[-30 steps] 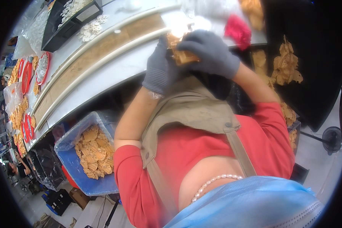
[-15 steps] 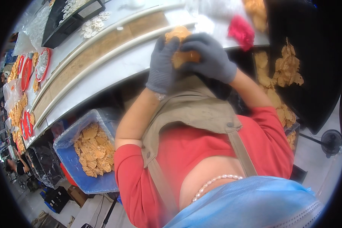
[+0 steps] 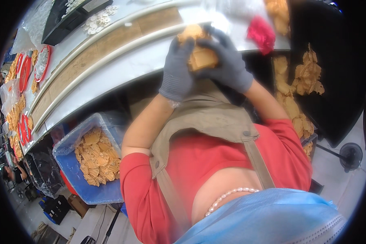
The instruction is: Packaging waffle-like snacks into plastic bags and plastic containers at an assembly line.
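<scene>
Both my hands, in grey knit gloves, are at the near edge of the white worktop. Between them is a tan-orange moulded piece (image 3: 203,59) with a flat, squarish lower part and a bumpy top. My left hand (image 3: 177,69) closes on its left side, thumb against the piece. From the right, my right hand (image 3: 228,61) grips it with fingers over the top and thumb below. Glare and blur hide the finer shape of the piece, so I cannot tell whether it is one part or several.
A plastic-lined blue bin (image 3: 105,198) of flat tan pieces (image 3: 96,156) stands at my left. Beyond are a black tray (image 3: 65,28), white discs (image 3: 98,21) and red trays (image 3: 43,63). To the right lie a pink-red bundle (image 3: 261,35), more tan pieces (image 3: 309,75) and a fan (image 3: 350,156).
The tan-orange piece has turned in my hands, and its flat squarish face now shows more. My right hand's fingers have shifted over its top. The view has moved slightly.
</scene>
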`<state>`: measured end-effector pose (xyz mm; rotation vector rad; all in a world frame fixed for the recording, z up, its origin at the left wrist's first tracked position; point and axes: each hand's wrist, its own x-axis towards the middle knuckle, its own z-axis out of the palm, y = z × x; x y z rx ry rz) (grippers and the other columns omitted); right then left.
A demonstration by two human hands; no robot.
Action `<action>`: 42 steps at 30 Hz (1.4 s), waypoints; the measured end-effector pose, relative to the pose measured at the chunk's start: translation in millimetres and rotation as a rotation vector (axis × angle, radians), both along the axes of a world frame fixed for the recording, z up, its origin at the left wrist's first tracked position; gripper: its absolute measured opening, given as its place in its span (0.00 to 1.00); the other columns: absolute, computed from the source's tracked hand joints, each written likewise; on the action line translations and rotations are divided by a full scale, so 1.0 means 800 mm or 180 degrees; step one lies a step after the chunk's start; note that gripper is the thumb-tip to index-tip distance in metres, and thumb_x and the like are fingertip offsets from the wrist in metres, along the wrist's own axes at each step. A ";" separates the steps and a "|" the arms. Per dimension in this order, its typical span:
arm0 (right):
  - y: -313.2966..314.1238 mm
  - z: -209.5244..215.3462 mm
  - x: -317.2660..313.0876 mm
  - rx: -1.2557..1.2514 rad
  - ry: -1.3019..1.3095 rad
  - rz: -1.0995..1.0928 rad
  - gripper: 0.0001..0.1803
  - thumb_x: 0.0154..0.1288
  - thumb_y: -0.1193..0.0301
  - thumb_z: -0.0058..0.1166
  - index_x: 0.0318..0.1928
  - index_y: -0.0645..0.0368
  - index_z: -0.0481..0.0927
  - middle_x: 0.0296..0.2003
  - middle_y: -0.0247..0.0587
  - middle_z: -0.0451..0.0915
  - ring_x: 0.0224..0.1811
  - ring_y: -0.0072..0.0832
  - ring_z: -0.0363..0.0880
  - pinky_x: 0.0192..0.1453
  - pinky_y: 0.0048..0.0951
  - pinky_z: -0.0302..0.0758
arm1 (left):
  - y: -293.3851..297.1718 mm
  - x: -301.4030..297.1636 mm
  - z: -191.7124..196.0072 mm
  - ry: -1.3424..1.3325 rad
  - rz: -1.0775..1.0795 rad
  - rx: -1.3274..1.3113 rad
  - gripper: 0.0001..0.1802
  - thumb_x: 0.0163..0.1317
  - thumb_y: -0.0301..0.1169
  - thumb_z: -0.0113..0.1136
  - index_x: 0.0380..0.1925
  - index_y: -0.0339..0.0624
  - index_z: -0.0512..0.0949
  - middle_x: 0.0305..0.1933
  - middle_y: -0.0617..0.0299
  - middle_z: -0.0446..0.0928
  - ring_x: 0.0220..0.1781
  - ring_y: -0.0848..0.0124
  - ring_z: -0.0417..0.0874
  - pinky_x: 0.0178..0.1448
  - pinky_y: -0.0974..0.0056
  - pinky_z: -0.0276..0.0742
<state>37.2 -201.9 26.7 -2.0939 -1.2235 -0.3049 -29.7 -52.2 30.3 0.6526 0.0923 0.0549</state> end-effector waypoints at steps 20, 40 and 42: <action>0.048 0.034 0.008 0.1924 0.1809 -0.0296 0.21 0.70 0.56 0.48 0.30 0.63 0.76 0.22 0.32 0.72 0.28 0.18 0.67 0.33 0.23 0.67 | -0.013 -0.010 -0.006 -0.0433 0.0945 0.2756 0.25 0.55 0.32 0.67 0.52 0.40 0.74 0.43 0.54 0.80 0.43 0.68 0.82 0.48 0.66 0.77; 0.012 0.023 0.038 0.3378 0.3949 0.1032 0.36 0.67 0.39 0.35 0.48 0.62 0.74 0.45 0.41 0.76 0.50 0.33 0.74 0.55 0.36 0.72 | -0.005 -0.011 -0.001 -0.0410 0.0129 0.0974 0.35 0.60 0.42 0.64 0.63 0.45 0.61 0.56 0.58 0.69 0.55 0.69 0.73 0.57 0.63 0.75; -0.013 0.011 0.073 0.4222 0.4605 0.1697 0.30 0.68 0.45 0.40 0.49 0.60 0.75 0.46 0.42 0.78 0.49 0.33 0.76 0.56 0.37 0.71 | 0.011 -0.013 -0.007 -0.0498 0.0008 0.1537 0.34 0.60 0.44 0.63 0.63 0.47 0.62 0.55 0.58 0.69 0.56 0.64 0.73 0.58 0.57 0.75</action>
